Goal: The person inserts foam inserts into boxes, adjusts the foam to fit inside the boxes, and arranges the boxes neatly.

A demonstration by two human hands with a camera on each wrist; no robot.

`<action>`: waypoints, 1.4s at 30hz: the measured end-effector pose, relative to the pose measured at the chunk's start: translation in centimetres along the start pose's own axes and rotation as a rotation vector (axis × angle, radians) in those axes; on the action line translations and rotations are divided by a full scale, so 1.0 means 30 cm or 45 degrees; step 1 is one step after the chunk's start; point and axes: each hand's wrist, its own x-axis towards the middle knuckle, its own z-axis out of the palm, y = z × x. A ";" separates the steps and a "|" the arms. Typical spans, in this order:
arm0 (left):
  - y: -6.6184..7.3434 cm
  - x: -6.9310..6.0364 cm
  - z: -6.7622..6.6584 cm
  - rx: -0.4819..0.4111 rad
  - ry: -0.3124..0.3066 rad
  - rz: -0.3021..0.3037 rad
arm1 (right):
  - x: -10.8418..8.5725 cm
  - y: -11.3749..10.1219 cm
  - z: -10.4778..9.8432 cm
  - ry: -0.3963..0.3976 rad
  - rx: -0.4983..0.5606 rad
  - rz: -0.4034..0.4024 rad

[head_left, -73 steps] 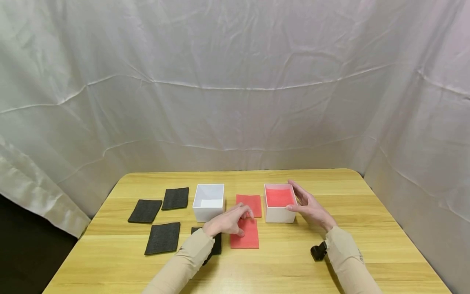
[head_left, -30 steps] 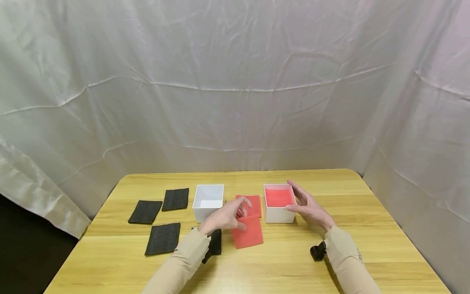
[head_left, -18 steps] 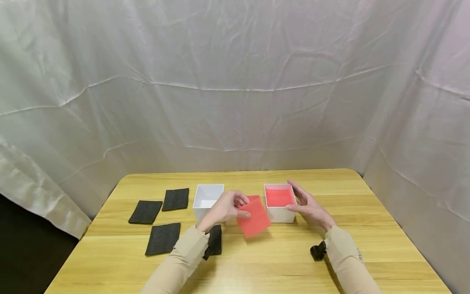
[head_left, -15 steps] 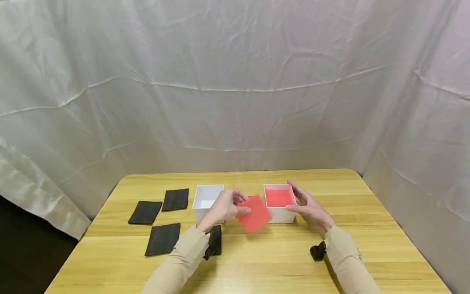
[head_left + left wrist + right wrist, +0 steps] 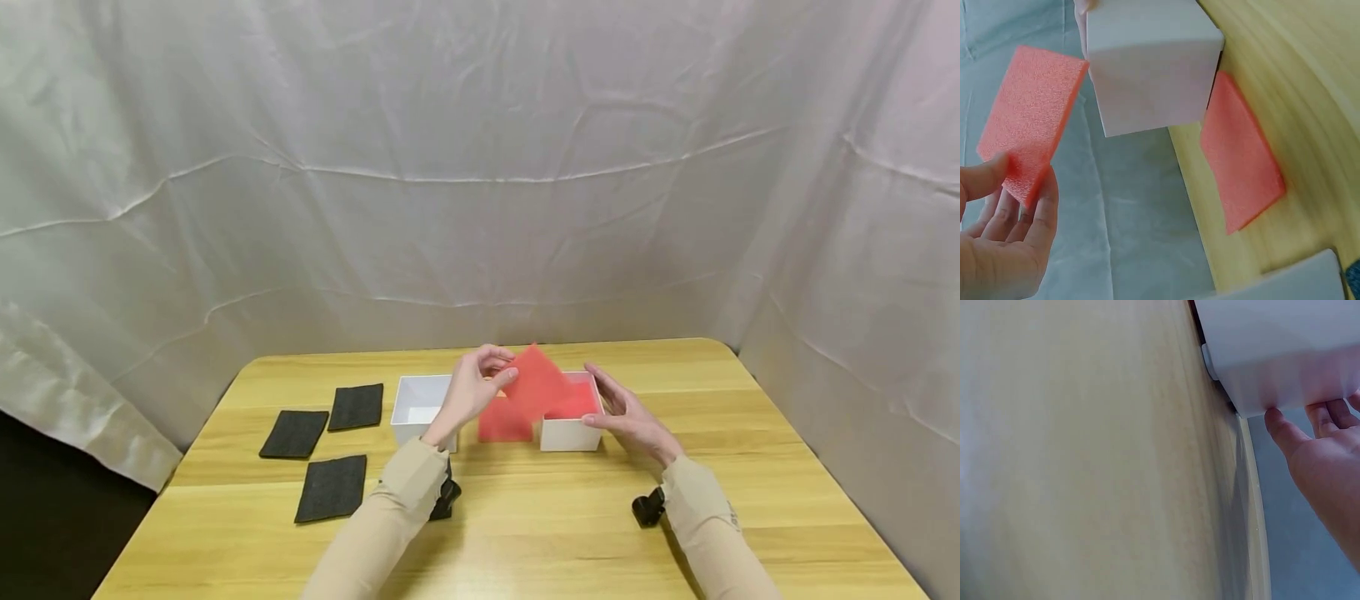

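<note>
My left hand pinches one corner of a red square between thumb and fingers, holding it raised at the left edge of the right white box. In the left wrist view the red square is tilted beside the box. Red material lies inside that box. My right hand rests against the box's right side, thumb near the front corner; in the right wrist view its fingertips touch the box wall. Another red square lies flat on the table between the two boxes.
A second white box stands behind my left wrist, its visible inside bare. Several black squares lie at the left of the wooden table, one partly hidden under my left wrist. A pale curtain hangs behind.
My left hand has picked up the nearer red square from the table and carried it up and right to the right box. The right hand has stayed at the box.
</note>
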 end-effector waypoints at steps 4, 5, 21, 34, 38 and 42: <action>0.006 0.022 0.027 -0.011 0.007 -0.001 | -0.002 -0.001 -0.003 0.008 -0.011 0.003; 0.007 0.028 0.034 -0.014 0.005 -0.002 | -0.002 0.000 -0.004 0.007 -0.004 0.001; 0.025 0.073 0.135 0.065 -0.046 0.101 | -0.003 0.013 -0.003 0.053 0.052 0.031; 0.003 0.096 0.170 0.309 -0.266 0.144 | -0.006 0.010 -0.006 0.032 0.054 0.023; -0.002 0.095 0.176 0.432 -0.322 0.213 | -0.010 0.009 -0.009 0.050 -0.001 0.045; -0.006 0.087 0.179 0.469 -0.351 0.227 | -0.010 0.007 -0.012 0.054 -0.056 0.039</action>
